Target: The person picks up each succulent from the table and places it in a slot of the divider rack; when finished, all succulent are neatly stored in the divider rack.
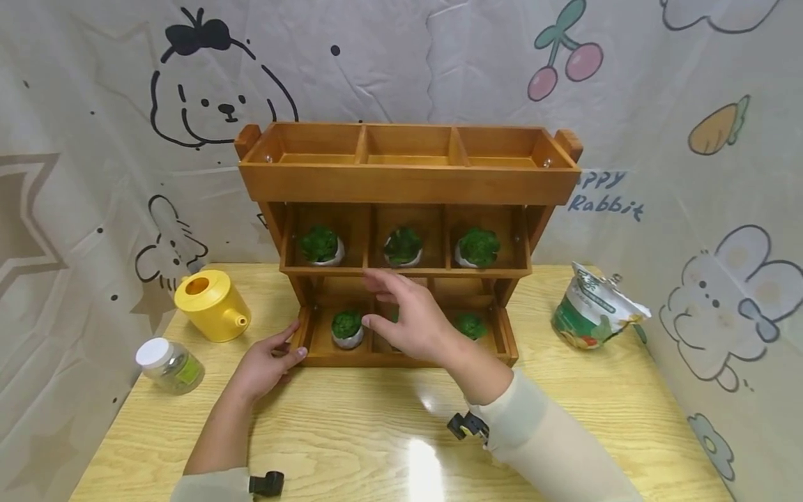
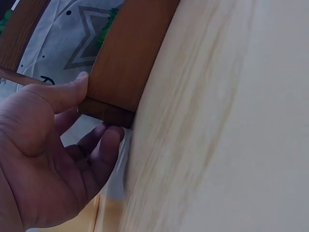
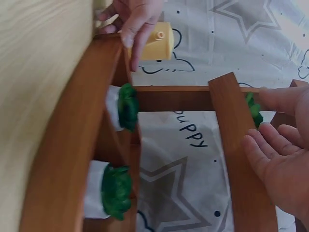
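Observation:
A three-tier wooden plant shelf (image 1: 408,185) stands on the table. My left hand (image 1: 260,366) holds its bottom tray at the left front corner; in the left wrist view the thumb presses one edge of the wooden corner (image 2: 116,58) and the fingers curl at its side. My right hand (image 1: 414,321) hovers before the middle tray with fingers extended, holding nothing. Small green potted succulents fill the middle tray: left (image 1: 320,244), centre (image 1: 403,246) and right (image 1: 478,246). Below, one succulent (image 1: 347,326) sits left and another (image 1: 469,325) right; my right hand mostly hides the centre one.
The shelf's top tray (image 1: 410,146) has three bare compartments. On the left are a yellow watering can (image 1: 216,310) and a clear jar with a white lid (image 1: 172,366). A green and white bag (image 1: 592,310) stands right of the shelf. A printed cloth hangs behind.

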Motion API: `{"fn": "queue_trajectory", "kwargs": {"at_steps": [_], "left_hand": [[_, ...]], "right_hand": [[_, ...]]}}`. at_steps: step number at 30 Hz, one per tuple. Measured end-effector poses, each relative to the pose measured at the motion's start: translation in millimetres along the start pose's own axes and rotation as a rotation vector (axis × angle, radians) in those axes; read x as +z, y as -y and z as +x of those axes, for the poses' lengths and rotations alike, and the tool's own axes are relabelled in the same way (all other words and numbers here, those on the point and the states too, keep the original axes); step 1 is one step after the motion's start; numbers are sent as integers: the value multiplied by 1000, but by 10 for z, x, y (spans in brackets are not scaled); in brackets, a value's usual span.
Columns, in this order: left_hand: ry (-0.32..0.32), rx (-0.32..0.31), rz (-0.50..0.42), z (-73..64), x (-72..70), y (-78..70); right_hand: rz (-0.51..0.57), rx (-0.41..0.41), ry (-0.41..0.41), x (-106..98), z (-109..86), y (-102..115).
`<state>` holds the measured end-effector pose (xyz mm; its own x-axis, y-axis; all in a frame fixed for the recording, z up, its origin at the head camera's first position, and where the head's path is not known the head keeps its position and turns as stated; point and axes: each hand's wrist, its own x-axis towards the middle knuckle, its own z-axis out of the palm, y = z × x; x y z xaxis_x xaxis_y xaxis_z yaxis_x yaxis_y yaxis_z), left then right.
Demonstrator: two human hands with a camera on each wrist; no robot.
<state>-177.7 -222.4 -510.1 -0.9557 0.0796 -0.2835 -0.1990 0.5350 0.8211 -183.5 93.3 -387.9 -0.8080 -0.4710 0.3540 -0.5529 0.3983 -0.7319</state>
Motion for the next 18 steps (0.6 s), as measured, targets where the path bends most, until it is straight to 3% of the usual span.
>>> {"fn": "queue_trajectory", "kwargs": {"at_steps": [7,11,18], "left_hand": [[-14,113,176,-11,-12,20],[-24,131,204,-20,-1,19],[-73,156,254,-29,21,8]], "right_hand": [[21,44,29,43,-213,-174],[54,96,53,46,-383,-252],[54,85,35,28,-675,-392]]}}
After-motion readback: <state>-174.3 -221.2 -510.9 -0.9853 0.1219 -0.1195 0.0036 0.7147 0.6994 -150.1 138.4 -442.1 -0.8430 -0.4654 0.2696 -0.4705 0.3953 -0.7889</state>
